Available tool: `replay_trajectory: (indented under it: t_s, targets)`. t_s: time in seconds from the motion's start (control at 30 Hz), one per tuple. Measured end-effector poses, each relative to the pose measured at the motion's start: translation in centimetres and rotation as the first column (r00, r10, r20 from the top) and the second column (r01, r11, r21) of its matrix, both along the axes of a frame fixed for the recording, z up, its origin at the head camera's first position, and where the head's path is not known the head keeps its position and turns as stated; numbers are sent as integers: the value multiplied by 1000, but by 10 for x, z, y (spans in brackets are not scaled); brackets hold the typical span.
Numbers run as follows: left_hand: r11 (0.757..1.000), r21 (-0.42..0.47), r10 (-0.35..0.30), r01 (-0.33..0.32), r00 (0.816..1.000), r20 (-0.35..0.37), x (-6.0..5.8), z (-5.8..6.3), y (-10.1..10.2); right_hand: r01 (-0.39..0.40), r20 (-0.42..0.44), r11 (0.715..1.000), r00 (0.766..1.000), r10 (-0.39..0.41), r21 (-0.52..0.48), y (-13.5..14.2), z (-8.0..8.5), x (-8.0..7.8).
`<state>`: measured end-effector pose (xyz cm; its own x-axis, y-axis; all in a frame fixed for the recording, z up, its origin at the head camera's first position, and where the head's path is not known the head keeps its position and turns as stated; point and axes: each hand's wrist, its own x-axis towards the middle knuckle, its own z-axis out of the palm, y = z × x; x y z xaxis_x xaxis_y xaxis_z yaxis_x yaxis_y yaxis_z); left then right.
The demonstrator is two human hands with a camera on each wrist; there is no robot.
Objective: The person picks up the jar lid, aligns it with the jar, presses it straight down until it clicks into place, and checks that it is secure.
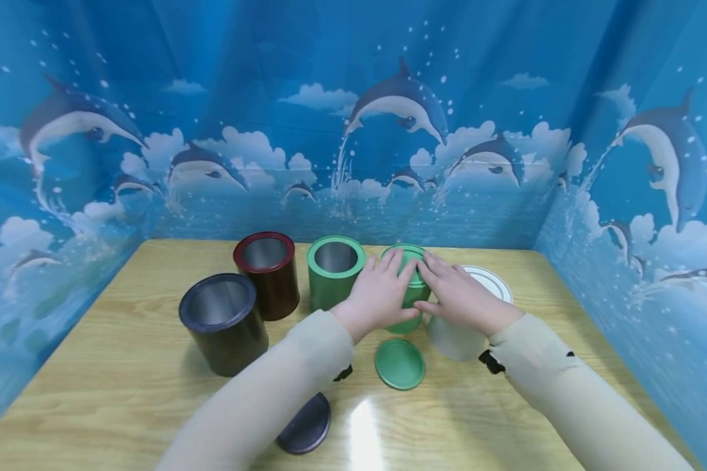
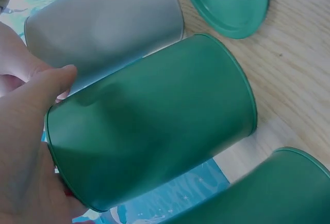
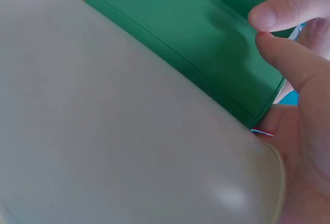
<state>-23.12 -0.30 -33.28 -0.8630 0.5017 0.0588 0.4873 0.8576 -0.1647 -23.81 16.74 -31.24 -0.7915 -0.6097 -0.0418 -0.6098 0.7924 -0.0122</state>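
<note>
A green can (image 1: 402,325) stands upright with a green lid (image 1: 414,254) on its top. Both hands lie over that lid from opposite sides, fingers fairly straight and spread. My left hand (image 1: 380,292) covers its left part; its thumb shows near the can's top edge in the left wrist view. From the right, my right hand (image 1: 462,293) rests on the same top, its thumb reaching toward the left thumb. Right beside this can stands a white can (image 1: 456,341), partly hidden under the right hand and wrist.
Left of the hands stand an uncovered green can (image 1: 330,291), a dark red can (image 1: 281,294) and a black can (image 1: 230,340), both also uncovered. A loose green lid (image 1: 399,364) lies in front; a black lid (image 1: 306,425) is partly behind the left sleeve. A dolphin-print curtain (image 1: 259,85) encloses the table.
</note>
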Motion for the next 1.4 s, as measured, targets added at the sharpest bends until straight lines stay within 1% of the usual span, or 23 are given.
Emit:
replay_trajectory:
  t_s: [0.13, 0.3, 0.47, 0.67, 0.8, 0.9, 0.97, 1.07, 1.17, 1.3, 1.4]
  targets:
    - [1000, 1, -1, 1, 999, 37, -5, 2, 4, 13, 20, 1000, 1000, -13, 5, -2, 0, -2]
    - [1000, 14, 13, -14, 996, 93, -10, 4, 5, 18, 16, 1000, 1000, -19, 14, -2, -2, -2]
    - [1000, 17, -9, 7, 992, 128, -12, 6, 6, 21, -2, 1000, 1000, -21, 20, -3, -2, -1]
    - [999, 41, -33, 28, 991, 132, -13, 6, 5, 11, -68, 1000, 998, -10, 13, -3, -4, 1]
    - [999, 35, -37, 33, 994, 107, -15, 5, 5, 4, -110, 1000, 994, -2, 15, -5, -3, 1]
    - [999, 23, -48, 46, 995, 86, -18, 5, 7, 19, -118, 999, 993, -16, 26, -7, -1, -1]
    - [998, 27, -53, 51, 995, 88, -19, 6, 6, 45, -94, 998, 995, -40, 46, -11, 2, -3]
    - [996, 57, -73, 66, 991, 116, -23, 5, 7, 86, -27, 993, 996, -84, 83, -15, 6, -7]
    - [994, 86, -84, 72, 986, 147, -26, 4, 7, 103, 24, 990, 994, -105, 92, -17, 9, -9]
    - [992, 100, -96, 82, 985, 146, -26, 4, 6, 98, 25, 992, 995, -100, 80, -15, 9, -10]
    - [992, 104, -89, 75, 986, 139, -26, 6, 6, 86, 14, 994, 996, -88, 71, -15, 9, -11]
